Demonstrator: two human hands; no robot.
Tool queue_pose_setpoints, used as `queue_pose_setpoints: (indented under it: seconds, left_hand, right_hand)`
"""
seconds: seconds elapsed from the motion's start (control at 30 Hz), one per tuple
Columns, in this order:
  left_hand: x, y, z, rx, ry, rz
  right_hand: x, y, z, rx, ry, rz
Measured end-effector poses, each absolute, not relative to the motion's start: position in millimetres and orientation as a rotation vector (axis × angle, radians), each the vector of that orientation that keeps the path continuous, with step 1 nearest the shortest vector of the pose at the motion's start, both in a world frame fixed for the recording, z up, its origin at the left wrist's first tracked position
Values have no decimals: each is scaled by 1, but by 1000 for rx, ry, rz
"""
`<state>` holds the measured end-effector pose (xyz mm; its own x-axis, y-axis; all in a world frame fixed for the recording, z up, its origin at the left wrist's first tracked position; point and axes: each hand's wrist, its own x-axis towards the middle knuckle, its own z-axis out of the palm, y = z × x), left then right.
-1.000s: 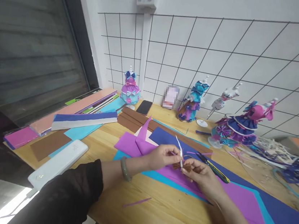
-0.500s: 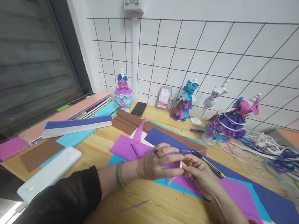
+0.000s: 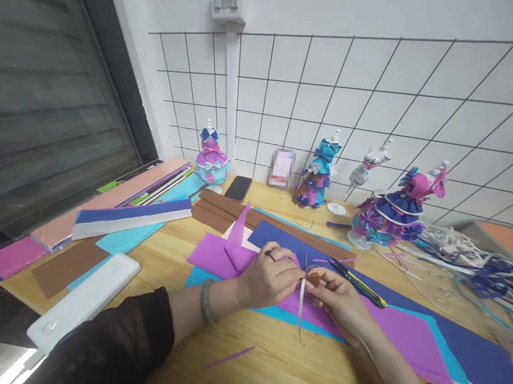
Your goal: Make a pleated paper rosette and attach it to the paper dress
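My right hand pinches a small brown pleated piece between thumb and fingers. Against its left end, the fingertips of my left hand close on a narrow white strip, whose loose end dangles toward the table. Both hands meet just above layered purple sheets and a light-blue sheet. Close behind my right hand lies a pair of scissors or cutter with a yellow-green and black handle. The exact spot where strip and pleats meet is partly covered by my fingers.
Small dress forms in paper dresses stand along the back, beside a phone. A white power bank lies at left near folded blue-and-white paper. Tangled strips pile up at right. A thin purple strip lies in front.
My left fingers have drawn together into a pinch beside the pleats. The white strip, earlier mostly hidden at the fingers, now hangs down in full view. My right hand has stayed nearly in place.
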<state>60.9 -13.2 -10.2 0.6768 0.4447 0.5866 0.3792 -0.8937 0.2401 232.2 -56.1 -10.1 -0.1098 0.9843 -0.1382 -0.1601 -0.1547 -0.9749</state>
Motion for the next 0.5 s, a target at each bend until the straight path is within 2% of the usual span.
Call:
queue_pose_setpoints:
  seconds: [0.5]
  left_hand:
    - [67,-12,-16,2471,745,1178]
  right_hand:
    - [229,-56,-9,-1109,-1112,1429]
